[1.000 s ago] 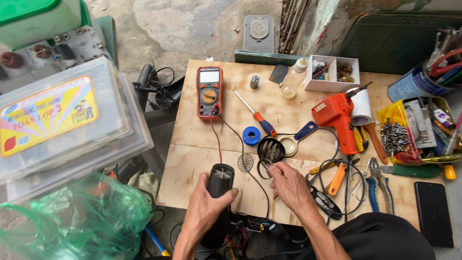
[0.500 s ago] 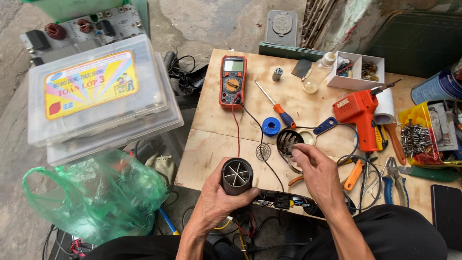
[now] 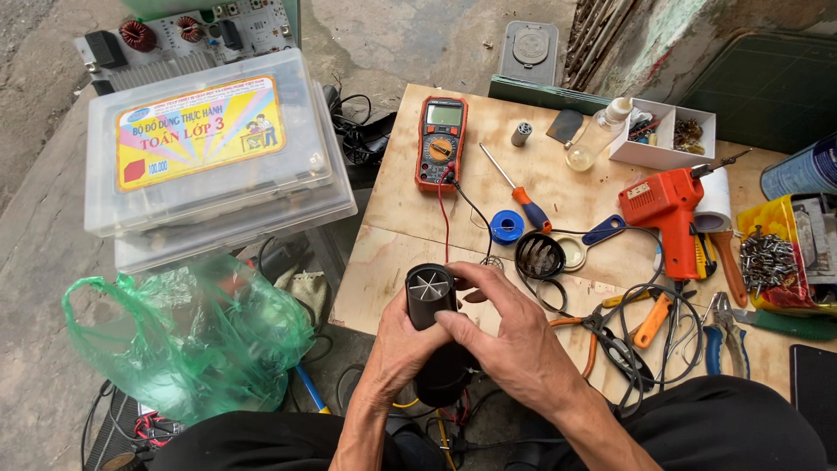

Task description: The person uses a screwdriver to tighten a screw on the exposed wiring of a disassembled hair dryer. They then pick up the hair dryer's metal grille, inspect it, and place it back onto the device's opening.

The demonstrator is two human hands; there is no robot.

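My left hand [image 3: 397,349] grips a black cylinder-shaped device [image 3: 431,296] from below, its open end with thin radial vanes facing up. My right hand [image 3: 510,336] wraps over the same black device from the right, fingers on its side near the top. Both hands hover over the near left edge of a plywood board [image 3: 392,262]. Just beyond lies a black round grille cap [image 3: 540,255] and a blue spool of solder [image 3: 506,226]. A red multimeter [image 3: 441,142] lies farther back, with its red and black leads running toward my hands.
An orange soldering gun [image 3: 667,209], red-blue screwdriver [image 3: 516,192], pliers and cutters [image 3: 649,318], a clear bottle [image 3: 593,139] and a white parts box [image 3: 664,135] lie on the board. Left of it are stacked plastic cases [image 3: 214,166] and a green plastic bag [image 3: 187,336].
My right hand has left the board near the grille cap and closed on the black device beside my left hand. The view has shifted left.
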